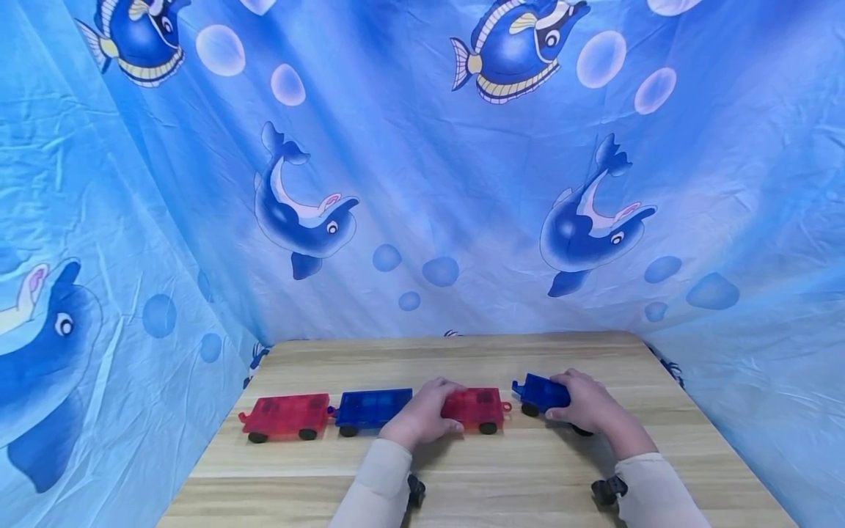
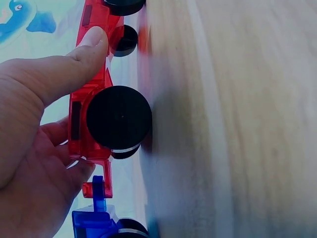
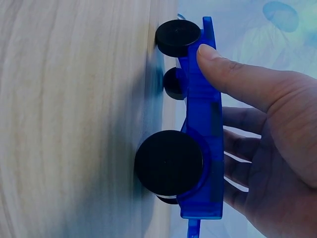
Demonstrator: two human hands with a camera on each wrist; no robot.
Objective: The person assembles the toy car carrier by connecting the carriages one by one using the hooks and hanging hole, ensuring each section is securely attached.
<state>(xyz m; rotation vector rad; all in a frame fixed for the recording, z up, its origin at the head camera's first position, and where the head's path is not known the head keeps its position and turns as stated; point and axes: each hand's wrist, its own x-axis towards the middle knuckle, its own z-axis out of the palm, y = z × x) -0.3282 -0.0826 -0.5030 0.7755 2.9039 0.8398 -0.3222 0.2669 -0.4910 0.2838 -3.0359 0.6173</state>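
Note:
My left hand (image 1: 425, 414) grips a red toy train car (image 1: 485, 407) with black wheels, thumb on its near side and fingers at its far side. In the left wrist view, that car's left coupling (image 2: 101, 187) overlaps the coupling of a blue car (image 1: 375, 408). My right hand (image 1: 587, 402) holds another blue toy train car (image 3: 203, 114) between thumb and fingers, its body turned at an angle. The hook (image 1: 518, 387) on its left end stands just apart from the red car's ring (image 1: 506, 406).
Another red car (image 1: 289, 415) stands at the left end of the row, joined to the blue one beside it. All the cars are on a wooden table (image 1: 462, 484). A blue sea-print cloth (image 1: 422, 183) hangs behind and at both sides.

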